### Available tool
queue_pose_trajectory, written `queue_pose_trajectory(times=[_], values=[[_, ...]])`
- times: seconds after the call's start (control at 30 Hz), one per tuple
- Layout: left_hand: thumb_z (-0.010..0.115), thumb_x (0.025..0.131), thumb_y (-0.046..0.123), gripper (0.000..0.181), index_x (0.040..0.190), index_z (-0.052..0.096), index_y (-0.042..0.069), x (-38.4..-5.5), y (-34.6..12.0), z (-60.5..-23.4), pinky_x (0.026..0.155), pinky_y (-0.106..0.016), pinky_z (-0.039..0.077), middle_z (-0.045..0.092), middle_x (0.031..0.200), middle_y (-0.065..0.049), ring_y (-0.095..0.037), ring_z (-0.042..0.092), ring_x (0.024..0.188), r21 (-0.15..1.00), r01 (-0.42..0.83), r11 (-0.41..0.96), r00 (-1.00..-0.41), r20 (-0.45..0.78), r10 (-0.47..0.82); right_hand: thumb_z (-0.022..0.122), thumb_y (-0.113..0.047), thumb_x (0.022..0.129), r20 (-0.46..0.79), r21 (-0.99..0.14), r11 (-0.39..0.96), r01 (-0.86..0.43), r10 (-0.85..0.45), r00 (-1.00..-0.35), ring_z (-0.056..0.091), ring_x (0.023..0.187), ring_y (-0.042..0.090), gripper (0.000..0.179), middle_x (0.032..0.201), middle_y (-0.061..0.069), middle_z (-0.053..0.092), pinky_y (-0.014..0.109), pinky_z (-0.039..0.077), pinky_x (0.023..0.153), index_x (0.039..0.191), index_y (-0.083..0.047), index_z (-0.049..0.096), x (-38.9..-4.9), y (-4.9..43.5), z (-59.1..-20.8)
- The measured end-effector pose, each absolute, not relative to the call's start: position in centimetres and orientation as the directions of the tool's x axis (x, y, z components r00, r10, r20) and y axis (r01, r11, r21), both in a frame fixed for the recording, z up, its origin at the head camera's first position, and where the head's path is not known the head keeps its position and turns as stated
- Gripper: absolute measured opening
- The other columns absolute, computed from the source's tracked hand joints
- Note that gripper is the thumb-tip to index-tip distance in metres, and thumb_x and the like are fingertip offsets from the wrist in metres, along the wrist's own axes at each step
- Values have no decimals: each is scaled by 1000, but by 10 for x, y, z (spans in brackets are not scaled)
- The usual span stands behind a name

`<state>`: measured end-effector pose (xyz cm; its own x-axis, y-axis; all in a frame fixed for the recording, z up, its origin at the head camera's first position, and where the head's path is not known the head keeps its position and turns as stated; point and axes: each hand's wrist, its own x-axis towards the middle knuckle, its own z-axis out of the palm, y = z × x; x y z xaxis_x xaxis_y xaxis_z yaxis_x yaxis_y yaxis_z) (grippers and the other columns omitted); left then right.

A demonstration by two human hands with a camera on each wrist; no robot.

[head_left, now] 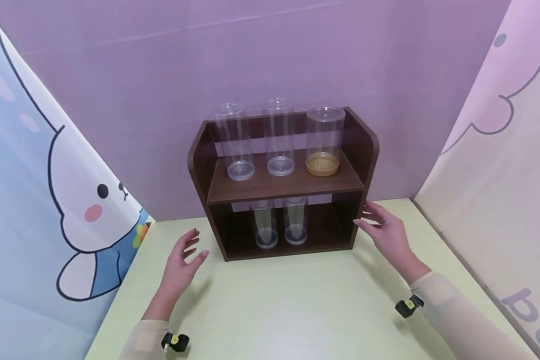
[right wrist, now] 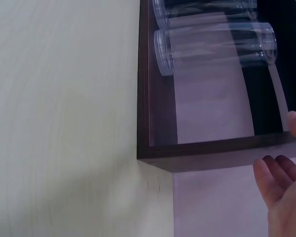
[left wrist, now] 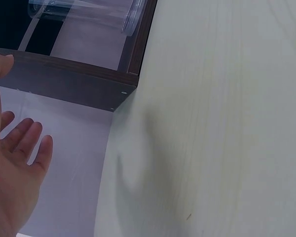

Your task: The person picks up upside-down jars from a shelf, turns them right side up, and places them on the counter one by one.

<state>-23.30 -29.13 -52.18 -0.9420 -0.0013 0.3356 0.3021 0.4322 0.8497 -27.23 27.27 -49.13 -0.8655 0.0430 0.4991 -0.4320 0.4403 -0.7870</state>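
A dark brown two-tier wooden shelf (head_left: 270,189) stands on the table. On its upper board are two slim clear plastic jars, a left one (head_left: 240,171) and a middle one (head_left: 281,166), plus a wider clear jar with a golden base (head_left: 322,165). Below stand two more clear jars (head_left: 266,237). My left hand (head_left: 180,267) hovers off the shelf's left side, fingers loosely bent and holding nothing. My right hand (head_left: 389,235) is at the right side panel, its thumb tip overlapping the front edge and its relaxed fingers along the outer face.
The pale table (head_left: 288,305) extends in front of the shelf. Behind it hangs a purple cloth (head_left: 270,55). A cartoon-printed curtain (head_left: 90,200) borders the left, and another printed curtain (head_left: 499,190) the right. Each wrist wears a small black strap device (head_left: 175,342).
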Motion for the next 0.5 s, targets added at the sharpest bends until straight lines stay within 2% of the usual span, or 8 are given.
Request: queue_pose_trajectory(times=[0.1, 0.23, 0.5], values=[[78, 105, 11, 69, 165, 45, 4, -233, -291, -523, 121, -58, 44, 52, 164, -15, -40, 52, 149, 852, 294, 433, -945, 328, -5, 86, -2, 96, 503, -787, 437, -436, 46, -863, 67, 106, -12, 52, 130, 21, 77, 9, 56, 84, 145, -1, 69, -272, 270, -491], [78, 105, 13, 69, 165, 44, 6, -232, -293, -524, 122, -60, 42, 51, 165, -15, -39, 52, 149, 860, 274, 430, -951, 309, -10, 84, -2, 97, 506, -782, 451, -430, 56, -861, 66, 105, -13, 48, 129, 23, 77, 7, 55, 84, 144, 1, 70, -273, 268, -492], [77, 106, 12, 69, 166, 44, 7, -232, -296, -528, 121, -60, 44, 52, 165, -14, -38, 54, 148, 852, 277, 444, -948, 317, -17, 83, -4, 100, 505, -787, 449, -423, 74, -860, 66, 105, -15, 43, 126, 20, 78, 9, 56, 85, 141, -3, 72, -276, 264, -495]])
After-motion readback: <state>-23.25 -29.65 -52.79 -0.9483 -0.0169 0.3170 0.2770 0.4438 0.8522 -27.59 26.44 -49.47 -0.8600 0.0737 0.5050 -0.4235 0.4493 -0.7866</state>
